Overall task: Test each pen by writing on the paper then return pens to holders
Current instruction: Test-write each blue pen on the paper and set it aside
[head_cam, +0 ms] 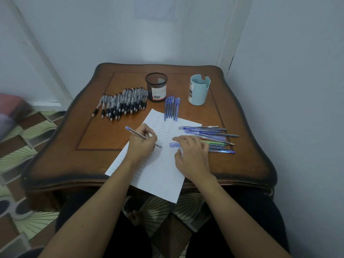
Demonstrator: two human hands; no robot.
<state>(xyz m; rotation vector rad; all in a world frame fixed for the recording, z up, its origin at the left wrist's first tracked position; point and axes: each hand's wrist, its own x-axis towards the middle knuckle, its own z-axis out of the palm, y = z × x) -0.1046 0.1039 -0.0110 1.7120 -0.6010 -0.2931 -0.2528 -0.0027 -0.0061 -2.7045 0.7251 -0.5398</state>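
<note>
Many clear pens with black grips point(121, 103) lie in a tight heap on the left of the wooden table point(55, 164), their tips towards me. Just right of that heap stands the black mesh holder point(156, 87), upright, with no pens showing in it.

My left hand point(142, 144) pinches a blue pen point(137, 134), fingers curled round the barrel. Its tip is down on the paper point(160, 170), among rows of small written words, and its back end slants up to the left. The sheet lies askew, and its near corner hangs over the table edge.

A short row of capped blue pens point(172, 108) lies side by side, their near ends on the top of the sheet.

A blue cap point(174, 144) pokes out leftward from under my right hand point(193, 155), which lies palm down on the sheet. I cannot tell whether those fingers pinch the cap or only cover it.

Farther back stands the pale blue holder point(199, 90), upright. A loose spread of mixed pens point(210, 135), mostly blue with 1 green, lies just beyond my right fingertips.
</note>
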